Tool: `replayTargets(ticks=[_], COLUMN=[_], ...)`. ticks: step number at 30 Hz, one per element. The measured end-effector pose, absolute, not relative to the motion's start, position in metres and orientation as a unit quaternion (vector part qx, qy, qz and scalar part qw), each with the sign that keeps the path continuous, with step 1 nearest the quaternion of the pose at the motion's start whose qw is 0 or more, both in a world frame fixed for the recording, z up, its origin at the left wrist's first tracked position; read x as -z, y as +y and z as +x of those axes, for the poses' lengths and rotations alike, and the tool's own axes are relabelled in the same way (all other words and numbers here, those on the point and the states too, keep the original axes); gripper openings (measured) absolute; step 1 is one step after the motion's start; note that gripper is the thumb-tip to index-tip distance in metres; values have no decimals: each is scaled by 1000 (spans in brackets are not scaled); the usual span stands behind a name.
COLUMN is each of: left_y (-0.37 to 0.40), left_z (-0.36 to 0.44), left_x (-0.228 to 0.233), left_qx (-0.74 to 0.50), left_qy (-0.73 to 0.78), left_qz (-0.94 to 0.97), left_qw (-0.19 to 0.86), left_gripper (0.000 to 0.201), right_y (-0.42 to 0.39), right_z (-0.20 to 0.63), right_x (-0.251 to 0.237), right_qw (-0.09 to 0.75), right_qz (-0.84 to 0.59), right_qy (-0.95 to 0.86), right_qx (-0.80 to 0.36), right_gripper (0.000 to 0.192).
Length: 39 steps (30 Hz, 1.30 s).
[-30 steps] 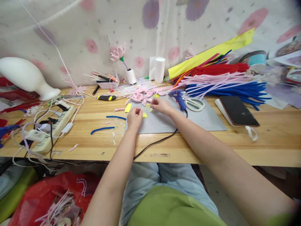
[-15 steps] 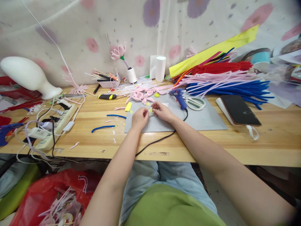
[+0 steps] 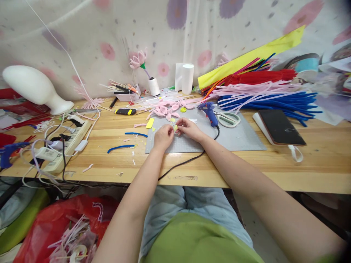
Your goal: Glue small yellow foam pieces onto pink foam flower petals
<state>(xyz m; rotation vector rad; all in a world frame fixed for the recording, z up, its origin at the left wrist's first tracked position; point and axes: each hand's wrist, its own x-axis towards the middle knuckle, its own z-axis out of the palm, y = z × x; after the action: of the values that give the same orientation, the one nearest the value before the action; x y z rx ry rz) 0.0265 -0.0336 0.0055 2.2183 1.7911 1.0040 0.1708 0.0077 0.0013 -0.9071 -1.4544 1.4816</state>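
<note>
My left hand (image 3: 163, 136) and my right hand (image 3: 187, 129) meet over the near left part of a grey cutting mat (image 3: 236, 138). Their fingertips pinch a small pale piece (image 3: 174, 126) with a bit of yellow on it; its shape is too small to make out. Just beyond the hands lie several pink petal shapes (image 3: 164, 110), a round yellow bit (image 3: 183, 109) and a yellow paper scrap (image 3: 149, 123). A blue glue gun (image 3: 208, 111) rests on the mat to the right of my right hand, its black cord (image 3: 181, 165) running back under my right forearm.
White-handled scissors (image 3: 228, 118) lie beside the glue gun. Bundles of pipe cleaners (image 3: 268, 95) and a black phone (image 3: 282, 127) fill the right. Blue pipe cleaner pieces (image 3: 120, 147), a power strip (image 3: 64, 146) with cables and a yellow-black utility knife (image 3: 125, 111) sit left. A red bag (image 3: 55, 230) hangs below.
My hands, apart a second ago, have come together over the mat and now pinch the small piece between them. The view has shifted slightly.
</note>
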Motion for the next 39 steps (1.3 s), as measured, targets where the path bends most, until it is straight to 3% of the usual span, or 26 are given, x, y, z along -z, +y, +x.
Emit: replayTargets(ticks=[39], left_y=[-34], left_z=[26], left_x=[-7], left_qx=[-299], left_qy=[589], left_qz=[751], left_qw=[24], left_gripper=[9], right_y=[6], right_z=[169], right_x=[-5], right_qw=[419], right_qz=[-364], right_qy=[-549], right_qx=[-625], right_gripper=[28])
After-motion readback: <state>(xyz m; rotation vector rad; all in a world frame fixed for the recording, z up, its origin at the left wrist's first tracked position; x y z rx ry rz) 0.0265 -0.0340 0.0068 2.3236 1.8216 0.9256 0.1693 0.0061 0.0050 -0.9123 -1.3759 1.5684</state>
